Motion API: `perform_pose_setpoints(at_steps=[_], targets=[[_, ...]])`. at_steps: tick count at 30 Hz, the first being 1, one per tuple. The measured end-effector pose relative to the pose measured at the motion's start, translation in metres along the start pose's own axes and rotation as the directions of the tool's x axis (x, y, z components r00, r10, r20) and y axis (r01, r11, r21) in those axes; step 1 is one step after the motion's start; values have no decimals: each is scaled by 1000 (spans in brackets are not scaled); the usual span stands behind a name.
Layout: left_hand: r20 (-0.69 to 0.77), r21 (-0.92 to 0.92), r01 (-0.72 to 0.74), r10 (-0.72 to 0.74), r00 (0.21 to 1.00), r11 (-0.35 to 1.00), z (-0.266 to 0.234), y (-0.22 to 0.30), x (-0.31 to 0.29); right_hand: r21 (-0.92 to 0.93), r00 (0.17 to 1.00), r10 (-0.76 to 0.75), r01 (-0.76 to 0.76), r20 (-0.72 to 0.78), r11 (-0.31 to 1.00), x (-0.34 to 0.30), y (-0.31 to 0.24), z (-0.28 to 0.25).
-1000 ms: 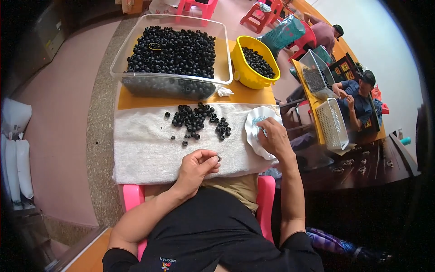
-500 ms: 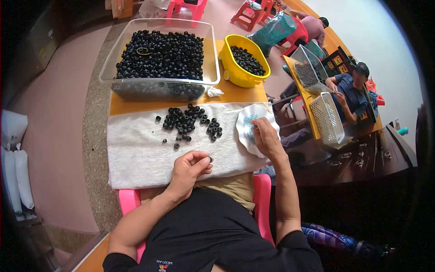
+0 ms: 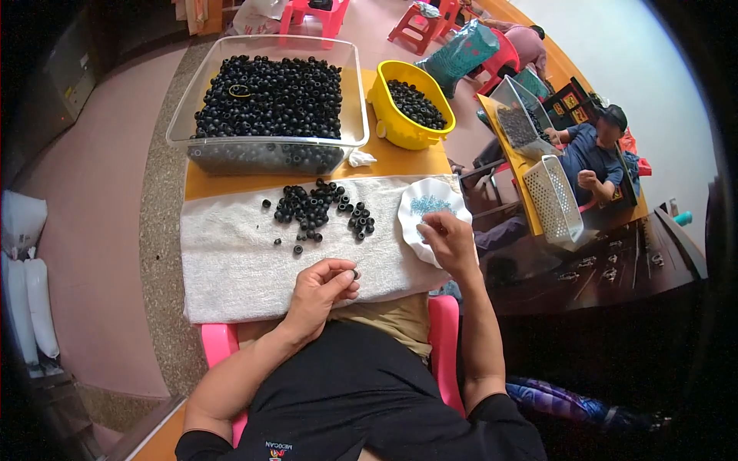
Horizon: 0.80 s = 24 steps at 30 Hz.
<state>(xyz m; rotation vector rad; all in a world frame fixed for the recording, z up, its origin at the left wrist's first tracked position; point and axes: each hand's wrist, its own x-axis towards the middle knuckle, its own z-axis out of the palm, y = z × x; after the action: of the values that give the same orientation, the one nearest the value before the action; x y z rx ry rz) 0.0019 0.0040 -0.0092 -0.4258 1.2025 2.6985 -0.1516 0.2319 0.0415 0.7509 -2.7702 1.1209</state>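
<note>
My left hand (image 3: 324, 286) rests on the near edge of a white towel (image 3: 231, 253) and pinches a small black ring between its fingertips. My right hand (image 3: 447, 240) reaches over a white scalloped plate (image 3: 411, 206) at the towel's right end; its fingertips touch the small pale-blue pieces (image 3: 429, 203) on the plate. A loose heap of black rings (image 3: 319, 209) lies on the towel just beyond both hands.
A clear plastic tub (image 3: 269, 150) full of black rings stands behind the towel, with a yellow bowl (image 3: 400, 131) of rings to its right. A person in a cap (image 3: 592, 154) sits at a table on the right beside a white basket (image 3: 555, 201). Pink stools stand behind.
The view has shifted slightly. My right hand has stayed over the white plate and my left hand still pinches the ring at the towel's near edge.
</note>
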Motion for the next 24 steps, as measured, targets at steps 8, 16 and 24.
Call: perform_pose_setpoints(at_steps=[8,16,24], targets=[[139,-17,1,1,990,1000,2,0,-2,567,942,-8,-196,337,800,-38,-45,33],[301,-87,174,-140,943,981,2,11,-4,636,899,-150,-166,412,753,-40,-59,41],[290,-96,221,-185,939,971,-2,10,-3,596,900,-237,-31,365,802,-38,-63,40]])
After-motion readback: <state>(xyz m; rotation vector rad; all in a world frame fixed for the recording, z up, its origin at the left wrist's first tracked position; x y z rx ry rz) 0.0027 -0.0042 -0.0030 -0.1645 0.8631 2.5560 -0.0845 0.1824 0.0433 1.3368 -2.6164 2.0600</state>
